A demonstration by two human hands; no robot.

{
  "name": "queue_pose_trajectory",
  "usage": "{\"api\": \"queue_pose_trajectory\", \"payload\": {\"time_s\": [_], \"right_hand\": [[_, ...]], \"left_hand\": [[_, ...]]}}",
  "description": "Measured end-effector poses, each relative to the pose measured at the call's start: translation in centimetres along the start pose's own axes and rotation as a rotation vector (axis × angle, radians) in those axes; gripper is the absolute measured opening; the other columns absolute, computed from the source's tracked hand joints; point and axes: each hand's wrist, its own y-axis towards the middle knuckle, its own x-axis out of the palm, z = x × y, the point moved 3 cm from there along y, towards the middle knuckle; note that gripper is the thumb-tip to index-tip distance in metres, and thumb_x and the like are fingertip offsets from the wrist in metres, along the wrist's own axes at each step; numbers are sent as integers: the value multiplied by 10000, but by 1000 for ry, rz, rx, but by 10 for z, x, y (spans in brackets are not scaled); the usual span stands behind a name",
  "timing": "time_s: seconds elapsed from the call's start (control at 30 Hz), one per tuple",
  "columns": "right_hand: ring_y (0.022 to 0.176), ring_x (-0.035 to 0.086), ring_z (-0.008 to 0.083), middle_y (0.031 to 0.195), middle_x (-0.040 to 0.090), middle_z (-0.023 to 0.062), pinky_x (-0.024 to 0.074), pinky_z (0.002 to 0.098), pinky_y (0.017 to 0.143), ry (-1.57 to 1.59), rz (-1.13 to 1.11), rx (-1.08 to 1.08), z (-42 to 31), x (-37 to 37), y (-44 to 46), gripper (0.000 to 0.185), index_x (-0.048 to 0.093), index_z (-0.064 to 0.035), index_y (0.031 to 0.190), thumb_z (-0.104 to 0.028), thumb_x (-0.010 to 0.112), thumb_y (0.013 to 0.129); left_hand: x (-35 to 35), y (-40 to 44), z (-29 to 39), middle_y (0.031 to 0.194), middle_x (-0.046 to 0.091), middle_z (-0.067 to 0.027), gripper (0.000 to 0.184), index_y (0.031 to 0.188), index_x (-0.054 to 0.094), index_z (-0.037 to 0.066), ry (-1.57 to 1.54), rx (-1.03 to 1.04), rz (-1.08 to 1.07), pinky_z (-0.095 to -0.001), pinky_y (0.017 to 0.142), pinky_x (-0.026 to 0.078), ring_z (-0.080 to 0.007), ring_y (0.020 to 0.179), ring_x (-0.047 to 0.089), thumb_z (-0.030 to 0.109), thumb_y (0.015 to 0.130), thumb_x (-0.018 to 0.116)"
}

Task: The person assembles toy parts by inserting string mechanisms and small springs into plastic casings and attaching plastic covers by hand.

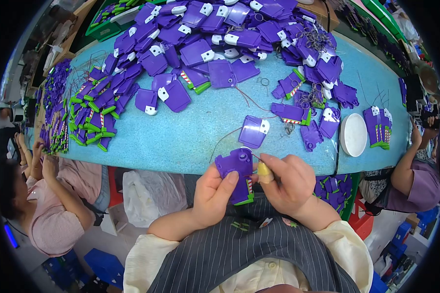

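A purple plastic part (240, 163) with a round ring feature and a green and striped lower end is held upright in my left hand (213, 193), thumb across its face. My right hand (289, 181) is closed at its right side, with a yellowish cover on one finger. Between its thumb and finger runs a thin reddish wire (257, 157) that reaches the part's upper corner. Just beyond the held part lies a purple shell with a white corner (253, 132) on the blue table.
A large heap of purple and white shells (195, 51) covers the table's far side. Purple and green pieces (94, 110) are piled left. A white oval dish (353, 135) and stacked pieces (378, 128) lie right. People sit at both sides.
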Motion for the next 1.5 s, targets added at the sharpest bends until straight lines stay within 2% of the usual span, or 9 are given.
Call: {"api": "queue_pose_trajectory", "payload": {"time_s": [0.17,0.5,0.87,0.93,1.0,1.13,1.2,1.3,1.5], "right_hand": [[486,497,184,610,485,40,373,302,420,-86,-25,-103,0,7,6,415,635,5,925,-47,716,521],[528,526,218,640,514,71,409,320,454,-63,-142,27,5,6,10,288,614,8,882,-55,707,617],[670,539,232,756,519,111,432,295,603,454,-326,299,32,3,14,110,557,-11,894,-83,592,819],[760,470,96,828,507,20,378,232,678,730,-600,626,48,3,16,89,524,-11,912,-86,510,867],[723,490,77,775,508,2,398,224,634,765,-58,621,65,8,26,98,508,-24,940,-65,548,860],[746,500,80,835,513,16,422,221,650,778,115,648,42,1,19,305,493,-11,1088,-96,613,821],[829,554,147,976,570,90,452,265,643,739,-301,550,30,11,-4,331,537,-4,1105,-78,613,791],[901,576,203,1079,579,132,470,291,674,658,-283,447,19,11,-14,318,558,11,1092,-66,603,786],[926,589,220,1053,608,159,465,309,786,491,-182,397,19,13,-16,281,591,48,1040,6,551,765]], "left_hand": [[-2,-4,-2,1099,575,-83,311,1241,426,-38,92,52,1,-252,838,448,-101,955,551,78,952,421],[-7,3,-1,1044,604,-87,287,1197,468,-64,206,24,-21,-236,816,449,-99,922,560,48,935,444],[9,2,8,830,626,-191,278,1098,513,-70,1067,316,-291,-318,611,499,-285,698,647,26,840,553],[15,4,13,827,632,-181,283,1121,500,-44,1027,376,-376,-315,622,505,-281,723,652,43,855,543],[16,1,12,873,642,-170,304,1162,457,-23,708,-11,-522,-305,662,513,-238,772,663,68,880,523],[16,4,14,918,661,-110,335,1214,387,-24,-90,-269,97,-287,764,498,-152,837,648,105,920,482],[10,4,7,881,660,-115,309,1183,432,-42,-62,-217,173,-281,712,507,-142,787,650,78,906,499],[9,2,9,836,631,-179,262,1078,533,-68,919,416,97,-308,538,496,-195,631,644,16,834,578],[11,7,9,788,622,-172,278,1075,542,-59,1051,514,47,-305,527,484,-244,581,619,5,810,595]]}}
